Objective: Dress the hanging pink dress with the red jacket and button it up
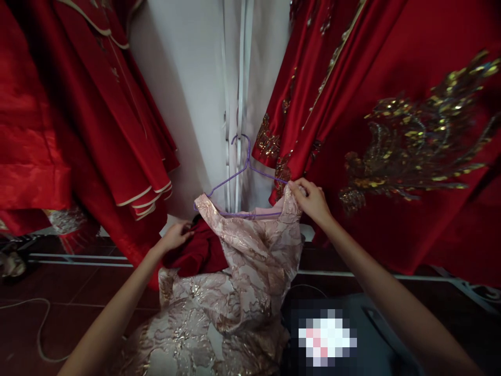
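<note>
A pale pink dress (254, 250) with a gold floral pattern hangs tilted on a purple wire hanger (230, 180). My right hand (311, 201) pinches the dress's right shoulder strap at the end of the hanger. The other strap sits over the hanger's left end. To the left of the bodice, my left hand (178, 236) has its fingers curled at the edge of a dark red cloth (203, 250); the fingertips are partly hidden. The dress's lower part spreads toward me.
Red garments with cream trim (113, 130) hang on the left. A red garment with gold sequin embroidery (415, 136) hangs on the right. White metal poles (238, 94) stand against a pale wall. A cable (41, 329) lies on the tiled floor; a blurred patch is at lower right.
</note>
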Demonstrator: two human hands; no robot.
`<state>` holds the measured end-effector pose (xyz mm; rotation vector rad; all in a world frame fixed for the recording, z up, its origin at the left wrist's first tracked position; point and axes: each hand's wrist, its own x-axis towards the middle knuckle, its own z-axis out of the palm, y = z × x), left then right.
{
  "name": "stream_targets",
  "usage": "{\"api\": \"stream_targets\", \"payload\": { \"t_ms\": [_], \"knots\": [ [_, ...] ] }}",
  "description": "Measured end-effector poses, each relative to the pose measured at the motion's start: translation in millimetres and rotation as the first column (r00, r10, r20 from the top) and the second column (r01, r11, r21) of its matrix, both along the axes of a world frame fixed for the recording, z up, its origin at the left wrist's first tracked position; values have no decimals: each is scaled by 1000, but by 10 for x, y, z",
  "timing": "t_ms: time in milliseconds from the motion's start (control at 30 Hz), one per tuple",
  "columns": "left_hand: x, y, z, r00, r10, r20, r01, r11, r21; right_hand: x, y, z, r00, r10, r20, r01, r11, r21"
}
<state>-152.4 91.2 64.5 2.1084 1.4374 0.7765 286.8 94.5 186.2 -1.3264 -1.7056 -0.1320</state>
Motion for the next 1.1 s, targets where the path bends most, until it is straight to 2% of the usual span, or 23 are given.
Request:
{"api": "stream_targets", "payload": {
  "t_ms": [67,133,200,267,367,467,533,600,700,833,900,933,1000,1100],
  "knots": [
    [-139,87,48,997,-59,-53,57,998,-41,0,8,-3,1000,-3,-1,3,1000,-4],
    [-212,210,180,996,-63,-64,63,998,2,0,17,3,1000,-6,7,6,1000,-13],
    [-196,346,374,998,26,-63,-19,994,106,0,22,17,1000,-11,17,11,1000,-17],
    [-77,470,621,984,168,-65,-148,960,237,-2,8,39,1000,-15,24,15,1000,-18],
    [285,566,1049,921,369,-121,-296,869,398,-20,-91,90,1000,-19,10,19,1000,-12],
    [784,490,1435,880,459,-121,-366,818,443,-78,-293,158,1000,18,6,-18,1000,-25],
    [1116,364,1617,893,442,-82,-356,807,471,-140,-438,196,997,70,20,-68,996,-56],
    [1383,234,1733,931,359,-62,-280,815,507,-202,-542,213,996,81,25,-79,994,-70],
    [1562,134,1818,962,274,-15,-224,816,532,-247,-573,199,998,67,2,-66,995,-77],
    [1372,211,1846,965,205,-161,-135,922,363,-175,-424,174,993,117,-24,-119,988,-94],
    [1193,274,1849,971,106,-217,-37,953,299,-102,-281,199,992,126,-13,-127,983,-130],
    [1108,299,1850,975,40,-217,19,965,261,-67,-192,225,989,151,-2,-148,970,-193],
    [965,327,1851,980,-99,-171,120,986,120,-24,10,296,962,274,13,-246,884,-398],
    [840,325,1832,973,-226,-56,219,969,-113,-93,309,412,880,474,-20,-374,668,-644]
  ]
}}
